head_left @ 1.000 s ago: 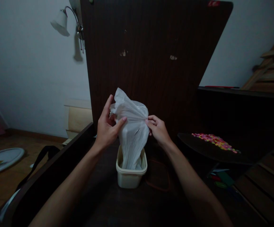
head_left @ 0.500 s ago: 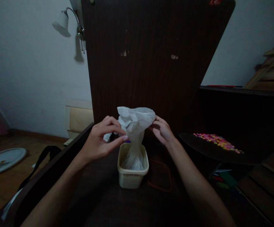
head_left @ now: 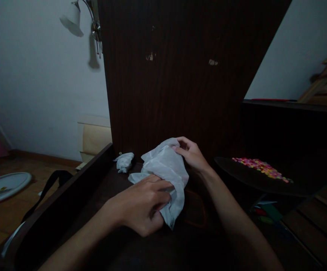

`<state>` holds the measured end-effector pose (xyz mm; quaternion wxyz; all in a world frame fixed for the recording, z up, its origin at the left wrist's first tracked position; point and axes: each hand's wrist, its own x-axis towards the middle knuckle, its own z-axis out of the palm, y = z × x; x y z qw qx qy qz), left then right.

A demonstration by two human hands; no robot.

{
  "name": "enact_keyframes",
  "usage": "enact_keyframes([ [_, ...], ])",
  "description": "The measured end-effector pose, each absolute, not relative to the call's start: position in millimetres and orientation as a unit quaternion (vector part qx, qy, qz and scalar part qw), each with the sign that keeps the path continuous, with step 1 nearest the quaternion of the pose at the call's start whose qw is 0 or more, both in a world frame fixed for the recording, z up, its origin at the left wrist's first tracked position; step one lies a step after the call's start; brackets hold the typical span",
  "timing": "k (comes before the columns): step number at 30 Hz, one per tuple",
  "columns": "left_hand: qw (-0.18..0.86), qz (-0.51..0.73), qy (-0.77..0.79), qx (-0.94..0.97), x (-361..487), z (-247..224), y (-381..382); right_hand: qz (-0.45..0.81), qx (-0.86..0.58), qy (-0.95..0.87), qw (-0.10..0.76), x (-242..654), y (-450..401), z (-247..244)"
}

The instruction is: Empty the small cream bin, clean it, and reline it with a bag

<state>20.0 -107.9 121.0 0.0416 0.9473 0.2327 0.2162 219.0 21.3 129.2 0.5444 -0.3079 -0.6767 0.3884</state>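
Observation:
A thin white plastic bag [head_left: 166, 162] is spread out between my two hands, crumpled and hanging low toward the dark desk top. My left hand [head_left: 148, 203] is closed on the bag's lower edge, fingers curled inward. At the bag's upper right, my right hand [head_left: 191, 152] pinches it between thumb and fingers. The bag and my left hand cover the spot where the cream tub stood, so the tub is hidden. Right of the bag lies a thin reddish-brown rectangular outline [head_left: 204, 214], perhaps a clear lid's rim. A crumpled white bundle [head_left: 124, 162] rests behind my left hand.
A tall dark wooden panel [head_left: 174, 82] rises behind the desk, and a low side board [head_left: 75, 195] edges it on the left. On a dark shelf to the right lies a heap of small colourful pieces [head_left: 260, 168]. A lamp [head_left: 72, 19] hangs on the wall.
The bag has come down and spread over the tub, hiding it. My left hand moved down and right and closed on the bag's lower edge. The white bundle behind is now uncovered.

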Motion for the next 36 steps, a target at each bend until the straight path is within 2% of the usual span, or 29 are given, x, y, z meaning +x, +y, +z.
enact_keyframes([
  [3, 0.020, 0.190, 0.221, 0.957, 24.6, 118.9, -110.9, 0.310, -0.333, -0.660, 0.598, 222.5, 19.7, 131.3],
  [6, 0.005, 0.163, 0.214, 0.963, 30.9, 115.4, -111.2, 0.229, -0.302, -0.705, 0.600, 225.0, 3.2, 140.2],
  [10, 0.000, 0.131, 0.206, 0.970, 41.0, 115.6, -109.5, 0.127, -0.215, -0.823, 0.510, 222.5, -37.0, 156.7],
  [15, 0.004, 0.114, 0.244, 0.963, 46.6, 118.2, -112.4, 0.066, -0.269, -0.917, 0.288, 223.0, -64.6, 159.1],
  [21, 0.001, 0.130, 0.286, 0.949, 40.5, 112.5, -120.0, 0.097, -0.351, -0.895, 0.256, 233.9, -54.7, 151.0],
  [28, 0.036, 0.103, 0.297, 0.949, 40.7, 105.5, -127.0, 0.078, -0.414, -0.892, 0.164, 235.1, -52.4, 136.3],
  [32, 0.031, 0.133, 0.315, 0.939, 32.6, 97.0, -131.8, 0.053, -0.418, -0.887, 0.189, 238.2, -46.9, 129.5],
  [36, 0.054, 0.199, 0.371, 0.906, 16.9, 87.8, -137.3, 0.037, -0.428, -0.852, 0.298, 245.2, -38.4, 129.1],
])
